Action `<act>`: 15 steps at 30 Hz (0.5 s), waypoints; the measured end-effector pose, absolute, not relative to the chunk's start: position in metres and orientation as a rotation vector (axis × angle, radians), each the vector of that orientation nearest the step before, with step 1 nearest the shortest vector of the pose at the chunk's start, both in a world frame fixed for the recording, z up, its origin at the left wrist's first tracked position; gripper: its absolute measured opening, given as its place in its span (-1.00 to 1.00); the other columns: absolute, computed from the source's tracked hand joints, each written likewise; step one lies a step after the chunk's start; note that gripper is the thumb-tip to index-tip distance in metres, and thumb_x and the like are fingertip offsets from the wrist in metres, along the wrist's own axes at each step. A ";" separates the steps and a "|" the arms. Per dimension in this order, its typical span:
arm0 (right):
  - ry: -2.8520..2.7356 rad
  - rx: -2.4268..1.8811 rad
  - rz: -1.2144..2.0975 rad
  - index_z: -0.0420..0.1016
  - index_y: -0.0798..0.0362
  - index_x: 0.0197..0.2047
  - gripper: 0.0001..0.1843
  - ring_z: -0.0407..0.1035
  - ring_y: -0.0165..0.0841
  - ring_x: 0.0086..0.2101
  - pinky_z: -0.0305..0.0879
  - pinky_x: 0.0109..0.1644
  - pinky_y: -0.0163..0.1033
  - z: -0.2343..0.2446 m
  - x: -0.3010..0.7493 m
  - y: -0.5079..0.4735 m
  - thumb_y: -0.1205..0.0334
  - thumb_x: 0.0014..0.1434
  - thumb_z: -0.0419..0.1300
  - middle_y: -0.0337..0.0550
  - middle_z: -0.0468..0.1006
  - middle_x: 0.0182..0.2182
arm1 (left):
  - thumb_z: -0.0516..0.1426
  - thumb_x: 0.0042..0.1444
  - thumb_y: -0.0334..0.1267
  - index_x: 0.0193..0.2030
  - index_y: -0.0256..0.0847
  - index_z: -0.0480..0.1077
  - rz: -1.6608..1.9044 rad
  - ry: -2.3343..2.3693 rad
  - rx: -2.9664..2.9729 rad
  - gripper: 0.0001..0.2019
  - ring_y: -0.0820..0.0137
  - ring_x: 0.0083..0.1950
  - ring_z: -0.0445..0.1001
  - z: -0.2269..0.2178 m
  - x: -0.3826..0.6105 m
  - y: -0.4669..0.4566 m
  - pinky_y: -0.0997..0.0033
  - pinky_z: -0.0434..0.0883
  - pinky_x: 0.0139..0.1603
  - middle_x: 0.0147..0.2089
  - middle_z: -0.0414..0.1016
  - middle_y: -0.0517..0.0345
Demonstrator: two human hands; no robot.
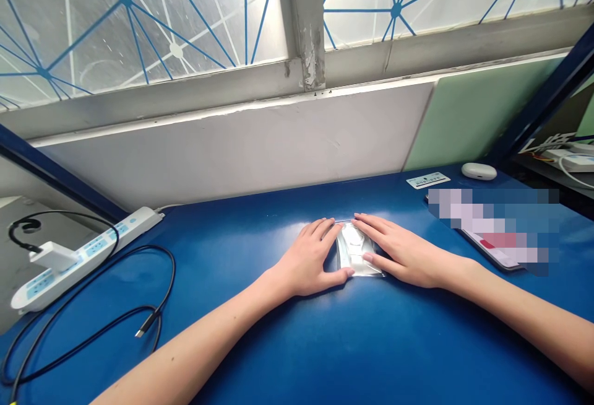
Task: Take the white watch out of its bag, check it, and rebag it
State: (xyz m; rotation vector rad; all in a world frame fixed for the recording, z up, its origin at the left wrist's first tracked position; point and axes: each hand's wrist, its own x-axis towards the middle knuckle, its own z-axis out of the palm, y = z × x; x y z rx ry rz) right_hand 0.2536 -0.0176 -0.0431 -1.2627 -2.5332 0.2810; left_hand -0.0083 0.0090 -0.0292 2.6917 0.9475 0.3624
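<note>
A small clear plastic pouch [356, 250] with something white inside lies flat on the blue table [297, 343], near its middle. My left hand [310, 259] rests flat on the pouch's left edge, fingers stretched out and thumb along its near side. My right hand [403, 250] lies flat on the pouch's right edge, fingers spread and pointing left. Both hands press down on the pouch; neither grips it.
A white power strip [78, 256] with a plugged-in charger [52, 255] lies at the left edge, its black cable [143, 324] looping over the table. At the back right sit a white earbud case [479, 171], a small label [427, 179] and a phone [499, 253], partly blurred. A white wall panel [241, 145] stands behind.
</note>
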 end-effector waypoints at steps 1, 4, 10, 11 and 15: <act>-2.532 -1.259 0.277 -0.01 0.06 0.49 -0.27 0.08 0.07 0.35 0.19 0.33 0.22 -0.043 0.254 -0.018 -0.08 0.38 -0.01 0.18 0.12 0.42 | 0.14 0.20 0.14 0.44 -0.24 0.05 0.367 0.945 2.690 -0.21 -0.03 0.48 0.06 -0.029 -0.008 0.009 -0.12 0.10 0.44 0.46 0.11 -0.24; -2.529 -1.257 0.273 -0.01 0.06 0.49 -0.27 0.09 0.06 0.35 0.19 0.33 0.22 -0.044 0.254 -0.017 -0.08 0.38 -0.01 0.19 0.14 0.41 | 0.15 0.19 0.13 0.45 -0.22 0.04 0.363 0.943 2.687 -0.21 -0.03 0.48 0.06 -0.029 -0.008 0.009 -0.12 0.11 0.43 0.46 0.11 -0.22; -2.551 -1.279 0.286 0.04 0.15 0.47 -0.26 0.08 0.05 0.35 0.18 0.33 0.21 -0.042 0.253 -0.018 -0.10 0.39 -0.04 0.24 0.12 0.41 | 0.14 0.20 0.13 0.45 -0.26 0.04 0.320 0.965 2.692 -0.20 -0.01 0.49 0.05 -0.027 -0.007 0.008 -0.08 0.10 0.45 0.47 0.10 -0.23; -2.552 -1.284 0.289 0.04 0.16 0.47 -0.26 0.07 0.05 0.36 0.18 0.34 0.21 -0.042 0.253 -0.018 -0.10 0.39 -0.04 0.24 0.12 0.41 | 0.14 0.20 0.13 0.45 -0.27 0.05 0.322 0.966 2.692 -0.20 -0.01 0.49 0.05 -0.027 -0.007 0.008 -0.07 0.10 0.45 0.47 0.10 -0.24; -2.537 -1.270 0.291 0.03 0.12 0.48 -0.27 0.08 0.06 0.35 0.19 0.33 0.22 -0.043 0.253 -0.018 -0.09 0.39 -0.02 0.22 0.14 0.41 | 0.15 0.19 0.12 0.44 -0.26 0.06 0.342 0.960 2.691 -0.21 0.00 0.48 0.06 -0.027 -0.007 0.008 -0.07 0.10 0.44 0.46 0.11 -0.23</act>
